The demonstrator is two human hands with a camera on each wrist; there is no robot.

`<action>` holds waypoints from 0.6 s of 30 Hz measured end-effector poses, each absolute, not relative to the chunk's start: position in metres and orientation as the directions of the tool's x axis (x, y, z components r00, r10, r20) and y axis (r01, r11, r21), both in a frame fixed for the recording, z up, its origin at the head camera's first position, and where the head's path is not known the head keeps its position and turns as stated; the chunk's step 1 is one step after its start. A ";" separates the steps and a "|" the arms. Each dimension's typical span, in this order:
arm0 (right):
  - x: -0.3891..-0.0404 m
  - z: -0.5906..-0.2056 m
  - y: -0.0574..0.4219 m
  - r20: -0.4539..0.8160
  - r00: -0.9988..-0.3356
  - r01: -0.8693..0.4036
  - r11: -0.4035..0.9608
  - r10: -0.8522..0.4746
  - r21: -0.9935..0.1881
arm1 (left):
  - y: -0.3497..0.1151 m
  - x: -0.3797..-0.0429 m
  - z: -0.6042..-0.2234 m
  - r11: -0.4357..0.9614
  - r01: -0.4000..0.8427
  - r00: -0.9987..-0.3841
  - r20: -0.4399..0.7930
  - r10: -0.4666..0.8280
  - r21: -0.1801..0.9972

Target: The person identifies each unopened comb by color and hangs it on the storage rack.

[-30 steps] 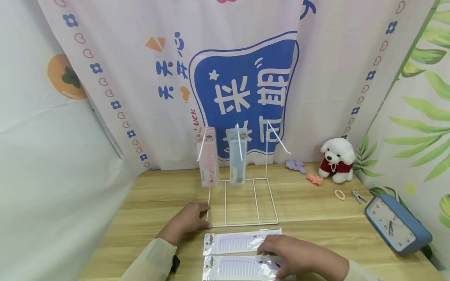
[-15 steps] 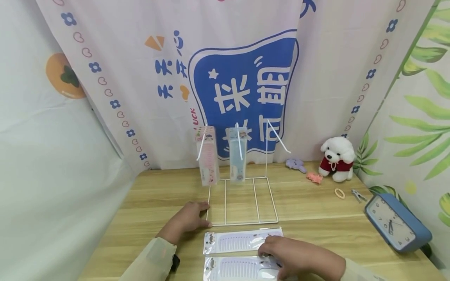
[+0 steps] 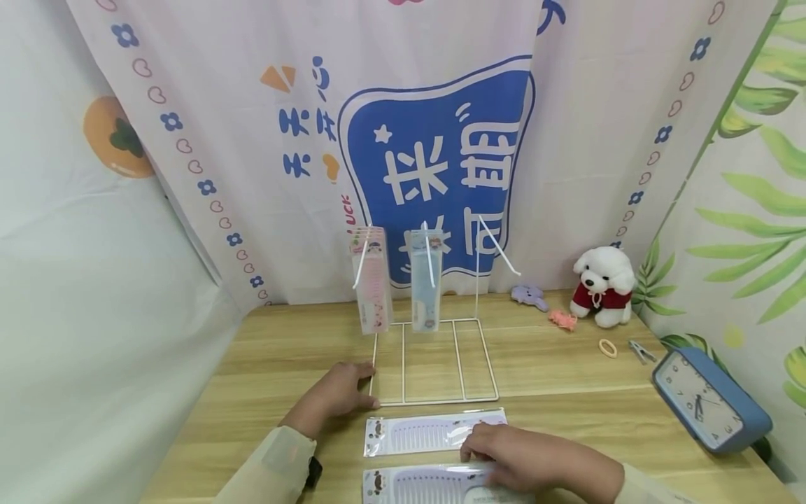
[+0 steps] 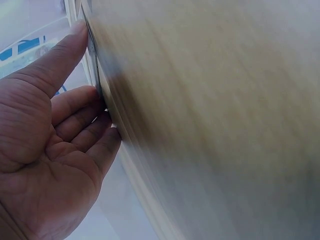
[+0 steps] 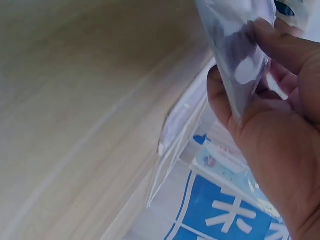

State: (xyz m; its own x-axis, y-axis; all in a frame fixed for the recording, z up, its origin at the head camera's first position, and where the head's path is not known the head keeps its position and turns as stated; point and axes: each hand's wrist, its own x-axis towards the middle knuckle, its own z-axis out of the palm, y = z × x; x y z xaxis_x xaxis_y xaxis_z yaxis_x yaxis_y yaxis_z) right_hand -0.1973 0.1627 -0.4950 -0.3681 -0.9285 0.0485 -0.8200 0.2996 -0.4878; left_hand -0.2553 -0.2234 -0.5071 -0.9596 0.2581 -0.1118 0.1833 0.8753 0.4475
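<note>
My left hand (image 3: 336, 390) rests at the left side of a white wire display rack (image 3: 404, 367), thumb by its front corner and fingers at the side rail. In the left wrist view the thumb (image 4: 60, 57) is extended and the fingers are slightly bent. My right hand (image 3: 519, 458) pinches the right end of a lavender comb in a clear packet (image 3: 428, 488); in the right wrist view this packet (image 5: 240, 60) stands tilted off the table between thumb and fingers. A second packaged lavender comb (image 3: 415, 437) lies flat between it and the rack.
Pink packaged combs (image 3: 373, 287) hang on the rack's left hook, blue ones (image 3: 426, 287) on the middle hook; the right hook (image 3: 500, 246) is bare. Rightward are a purple toy (image 3: 529, 297), coral clip (image 3: 563, 320), ring (image 3: 607, 348), metal clip (image 3: 642, 352), plush dog (image 3: 604, 287) and blue clock (image 3: 711, 402).
The nearer comb packet has shifted toward me and lifted, widening the gap to the other packet. My right fingers have closed in on its end. The left hand and the rack stay put.
</note>
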 end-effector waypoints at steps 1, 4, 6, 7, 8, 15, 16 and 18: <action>-0.198 -0.494 0.164 0.065 -0.355 -0.819 0.277 -0.932 -0.503 | -0.224 -0.256 -0.507 0.876 0.184 -0.960 -0.111 0.258 0.445; -0.203 -0.487 0.171 0.100 -0.332 -0.795 0.221 -0.938 -0.565 | -0.224 -0.256 -0.507 0.877 0.186 -0.959 -0.113 0.260 0.443; -0.207 -0.481 0.177 0.124 -0.343 -0.769 0.203 -0.931 -0.606 | -0.224 -0.256 -0.508 0.876 0.188 -0.959 -0.112 0.262 0.444; -0.209 -0.478 0.180 0.136 -0.360 -0.752 0.201 -0.923 -0.628 | -0.224 -0.256 -0.508 0.875 0.188 -0.958 -0.112 0.263 0.445; -0.211 -0.474 0.184 0.148 -0.382 -0.730 0.200 -0.912 -0.654 | -0.224 -0.256 -0.509 0.875 0.186 -0.958 -0.114 0.262 0.447; -0.226 -0.460 0.209 0.192 -0.631 -0.550 0.259 -0.752 -0.794 | -0.224 -0.256 -0.510 0.877 0.169 -0.960 -0.126 0.249 0.449; -0.228 -0.460 0.213 0.193 -0.666 -0.526 0.271 -0.720 -0.806 | -0.224 -0.256 -0.510 0.878 0.167 -0.960 -0.127 0.248 0.449; -0.231 -0.460 0.218 0.193 -0.733 -0.466 0.276 -0.652 -0.841 | -0.224 -0.256 -0.509 0.879 0.166 -0.961 -0.127 0.246 0.447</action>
State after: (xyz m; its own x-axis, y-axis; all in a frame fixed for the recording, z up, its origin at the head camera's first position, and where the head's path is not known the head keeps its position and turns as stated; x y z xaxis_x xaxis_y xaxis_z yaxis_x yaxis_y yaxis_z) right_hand -0.2306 0.2179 -0.4597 -0.7335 -0.6518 0.1928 -0.4661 0.2759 -0.8406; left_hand -0.2558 -0.2244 -0.5093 -0.9609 0.2461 -0.1271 0.1661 0.8791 0.4468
